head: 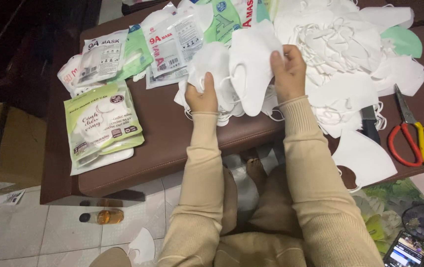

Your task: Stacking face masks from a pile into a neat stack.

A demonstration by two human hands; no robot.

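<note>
White face masks point(244, 69) are pinched upright by both raised hands, left hand point(202, 94) and right hand point(287, 71), fingers closed.

Green-white flat packet point(102, 123) at bench left, white packets point(172, 47) behind, lit phone screen point(405, 248) on floor

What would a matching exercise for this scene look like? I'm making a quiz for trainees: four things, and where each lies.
Things:
1. scissors
2. white mask
3. small bottle
4. phone

Places:
A. on the tiled floor below the brown bench's front edge
B. held between the left hand and the right hand
C. at the bench's right end
D. on the floor at the picture's lower right corner

Pairs: 1-C, 2-B, 3-A, 4-D
</note>
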